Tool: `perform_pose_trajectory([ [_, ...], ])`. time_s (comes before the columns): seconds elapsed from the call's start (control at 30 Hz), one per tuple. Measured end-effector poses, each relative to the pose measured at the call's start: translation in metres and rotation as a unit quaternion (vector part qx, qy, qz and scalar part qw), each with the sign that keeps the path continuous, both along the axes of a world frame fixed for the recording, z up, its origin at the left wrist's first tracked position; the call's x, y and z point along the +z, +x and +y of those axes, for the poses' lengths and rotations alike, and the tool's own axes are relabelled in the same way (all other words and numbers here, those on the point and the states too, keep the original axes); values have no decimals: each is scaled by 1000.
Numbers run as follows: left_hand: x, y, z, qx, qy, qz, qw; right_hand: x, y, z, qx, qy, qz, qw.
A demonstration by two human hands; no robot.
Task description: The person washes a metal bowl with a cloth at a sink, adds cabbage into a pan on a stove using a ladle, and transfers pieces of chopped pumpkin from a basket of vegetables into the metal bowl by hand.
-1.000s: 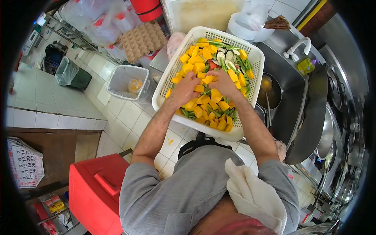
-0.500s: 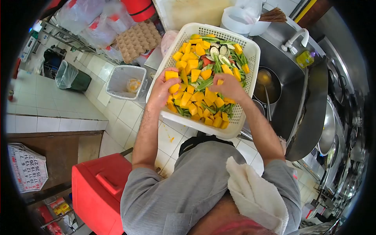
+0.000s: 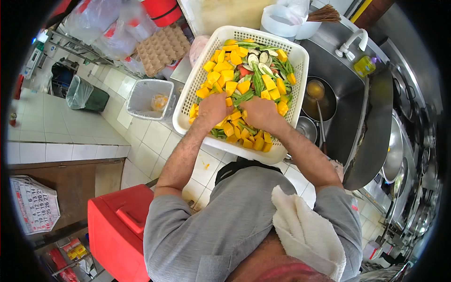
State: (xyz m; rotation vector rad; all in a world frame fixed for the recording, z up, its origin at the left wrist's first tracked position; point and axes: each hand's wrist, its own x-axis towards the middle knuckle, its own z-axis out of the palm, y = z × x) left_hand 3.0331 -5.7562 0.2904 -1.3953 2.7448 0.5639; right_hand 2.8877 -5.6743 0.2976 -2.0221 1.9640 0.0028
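A cream perforated plastic basket (image 3: pixel 184 105) holds orange-yellow squash chunks (image 3: pixel 269 82), green beans (image 3: pixel 257 80), sliced eggplant (image 3: pixel 265 69) and some red pieces that look like tomato. Down among the squash on the basket's left side is my left hand (image 3: pixel 213 110), knuckles up and fingers curled under. My right hand (image 3: pixel 260 113) presses into the vegetables just right of it, also closed. The fingertips of both hands are buried, so what they grip cannot be made out.
To the right is a dark sink (image 3: pixel 350 96) containing a pot (image 3: pixel 324 110) with a ladle in it. A white faucet (image 3: pixel 352 44) and dish soap bottle (image 3: pixel 365 66) stand beyond. At left are a clear bin (image 3: pixel 149 99), an egg tray (image 3: pixel 164 49) and a red cooler (image 3: pixel 117 221).
Both hands have moved toward the basket's middle and down into the vegetables. The squash chunk visible in my left hand earlier no longer shows there. Some squash pieces have shifted.
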Motion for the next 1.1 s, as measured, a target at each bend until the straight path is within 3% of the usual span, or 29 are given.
perform_pose_trajectory([
  [0.37, -5, 5, -5, -13, 39, 67, 997, -4, -7, 9, -18, -78, -69, 994],
  [0.47, -6, 3, -2, -4, 46, 33, 998, -4, -13, 9, -17, -42, -113, 993],
  [0.6, -11, -3, -6, 6, 20, 13, 1000, -8, -9, 13, -31, -44, -121, 991],
  [0.7, -6, -5, -10, 19, 66, 27, 997, -12, -3, 11, -66, -59, -74, 993],
  [0.77, -15, 0, -17, 8, 78, 82, 994, -4, -8, 9, -84, -7, -130, 988],
  [0.9, -7, 6, -16, 66, 132, 138, 979, -22, -32, 3, -88, -77, -227, 967],
  [0.93, -8, 9, -18, 91, 205, 231, 947, -7, -36, 5, -163, -4, -400, 902],
  [0.97, -8, 10, -18, 115, 277, 319, 899, 0, -40, 7, -230, 67, -556, 796],
  [1.0, 7, 8, -13, 130, 287, 337, 887, 1, -46, 8, -252, 58, -605, 753],
  [1.03, 22, 2, -9, 150, 301, 359, 871, 11, -49, 13, -265, 45, -605, 749],
  [1.1, 34, -14, -6, 153, 301, 400, 852, 36, -60, 31, -315, 11, -731, 605],
])
